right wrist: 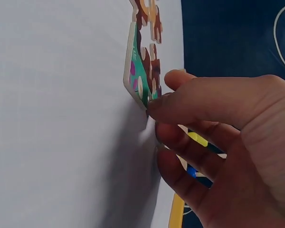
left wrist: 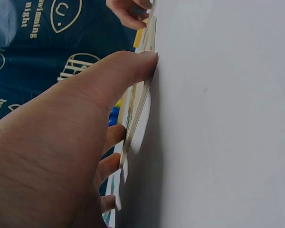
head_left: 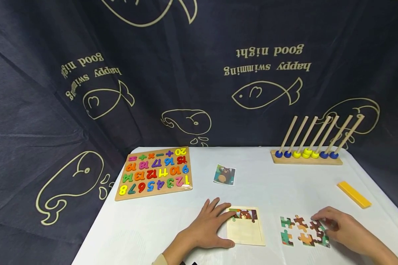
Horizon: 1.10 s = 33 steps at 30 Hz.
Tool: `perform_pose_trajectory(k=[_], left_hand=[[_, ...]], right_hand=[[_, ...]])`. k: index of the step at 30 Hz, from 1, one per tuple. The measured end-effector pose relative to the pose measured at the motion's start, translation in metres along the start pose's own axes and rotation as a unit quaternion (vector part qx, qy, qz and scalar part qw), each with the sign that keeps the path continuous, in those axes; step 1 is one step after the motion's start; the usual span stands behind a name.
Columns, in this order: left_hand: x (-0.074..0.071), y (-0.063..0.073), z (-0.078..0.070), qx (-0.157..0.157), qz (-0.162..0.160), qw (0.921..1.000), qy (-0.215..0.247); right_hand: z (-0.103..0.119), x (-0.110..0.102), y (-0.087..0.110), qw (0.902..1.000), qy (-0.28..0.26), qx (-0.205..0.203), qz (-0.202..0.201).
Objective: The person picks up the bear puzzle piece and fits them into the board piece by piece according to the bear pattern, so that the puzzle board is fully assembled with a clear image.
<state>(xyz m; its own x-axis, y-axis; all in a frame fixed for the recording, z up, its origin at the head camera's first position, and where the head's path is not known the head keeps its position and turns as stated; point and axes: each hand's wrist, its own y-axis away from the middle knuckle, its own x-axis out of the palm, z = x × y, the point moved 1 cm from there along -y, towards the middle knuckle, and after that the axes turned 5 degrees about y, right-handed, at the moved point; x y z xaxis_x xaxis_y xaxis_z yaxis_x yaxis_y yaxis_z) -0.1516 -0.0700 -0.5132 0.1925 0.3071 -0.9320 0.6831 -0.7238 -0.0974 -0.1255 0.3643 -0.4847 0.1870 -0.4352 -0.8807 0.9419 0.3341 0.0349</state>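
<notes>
the left hand is spread wide, touching the left side of the square, pale wooden puzzle board on the white tabletop. right of the board lie flat brown, orange and green jigsaw pieces. the right hand, fingers bent, is at them; you cannot tell if it pinches one.

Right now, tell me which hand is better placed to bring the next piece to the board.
Probably the right hand: it is at the loose pieces. The left hand touches the board, which lies between it and them.
</notes>
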Motion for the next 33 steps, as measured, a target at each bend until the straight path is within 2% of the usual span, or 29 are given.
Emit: perform_pose_trajectory(k=[5,10,17,24,33], left_hand=[[-0.001,0.001,-0.001,-0.001,0.001,1.0,0.001],[-0.002,0.0,-0.001,-0.002,0.003,1.0,0.003],[-0.001,0.0,0.0,-0.002,0.002,1.0,0.003],[-0.001,0.0,-0.001,0.0,0.003,1.0,-0.003],[0.0,0.0,0.0,0.004,-0.005,1.0,-0.007]], right_hand=[[-0.004,0.0,0.0,0.9996,-0.016,-0.008,0.02],[-0.006,-0.002,0.0,0.9989,-0.017,0.022,0.037],[-0.002,0.002,-0.001,0.9997,-0.001,-0.015,-0.018],[0.006,0.001,-0.006,0.9973,-0.02,0.067,0.023],[0.017,-0.001,-0.009,0.999,-0.025,0.033,0.015]])
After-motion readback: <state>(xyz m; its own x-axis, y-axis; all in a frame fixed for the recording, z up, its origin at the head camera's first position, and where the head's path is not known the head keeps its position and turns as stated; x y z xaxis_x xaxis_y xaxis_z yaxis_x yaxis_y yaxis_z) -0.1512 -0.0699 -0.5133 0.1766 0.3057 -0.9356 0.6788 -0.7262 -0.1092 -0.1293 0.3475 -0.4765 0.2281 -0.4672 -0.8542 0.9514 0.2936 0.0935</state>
